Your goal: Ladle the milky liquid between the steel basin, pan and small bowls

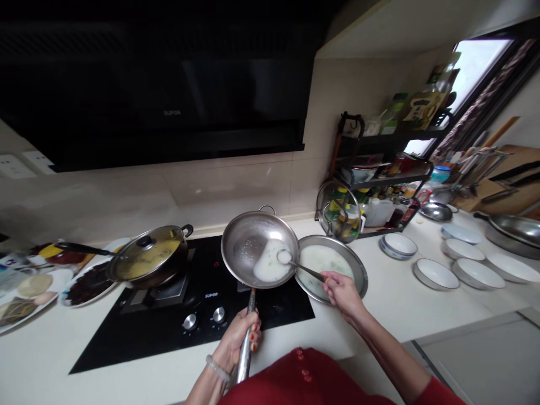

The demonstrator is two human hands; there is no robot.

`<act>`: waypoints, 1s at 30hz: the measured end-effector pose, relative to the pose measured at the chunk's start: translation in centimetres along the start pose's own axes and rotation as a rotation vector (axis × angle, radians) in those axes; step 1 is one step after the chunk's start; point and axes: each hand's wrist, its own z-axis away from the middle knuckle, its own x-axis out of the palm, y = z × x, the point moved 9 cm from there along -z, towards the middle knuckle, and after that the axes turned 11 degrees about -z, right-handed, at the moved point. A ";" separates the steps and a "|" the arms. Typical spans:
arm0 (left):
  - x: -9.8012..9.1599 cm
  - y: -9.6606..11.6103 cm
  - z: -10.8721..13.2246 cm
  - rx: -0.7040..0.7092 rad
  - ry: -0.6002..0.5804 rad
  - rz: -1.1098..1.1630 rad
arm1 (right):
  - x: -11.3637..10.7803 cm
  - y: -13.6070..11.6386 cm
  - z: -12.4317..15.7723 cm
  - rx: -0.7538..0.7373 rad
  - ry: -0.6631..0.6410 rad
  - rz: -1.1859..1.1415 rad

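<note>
My left hand (243, 334) is wrapped round the long metal handle of a steel wok (238, 247), which is tilted toward the right over the hob. A pool of milky white soup (268, 267) with small green bits lies in its right side. In my right hand (341, 291) is a ladle (307, 271), held by its handle; the ladle's bowl rests in the soup, full of white liquid. Close against the wok's right side stands a wide metal basin (360, 275) holding more of the same soup, and the ladle's handle crosses above it.
A lidded pan (145, 264) stands on the left of the black hob (202, 329). Plates of food (90, 281) lie farther left. Several white bowls (434, 273) stand on the right counter. Behind are a glass lid (337, 208) and a spice rack (383, 183). A range hood (169, 135) hangs overhead.
</note>
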 end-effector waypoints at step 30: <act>0.0 0.1 0.1 0.007 0.011 -0.022 | -8.5 -4.8 7.2 -1.227 0.112 1.076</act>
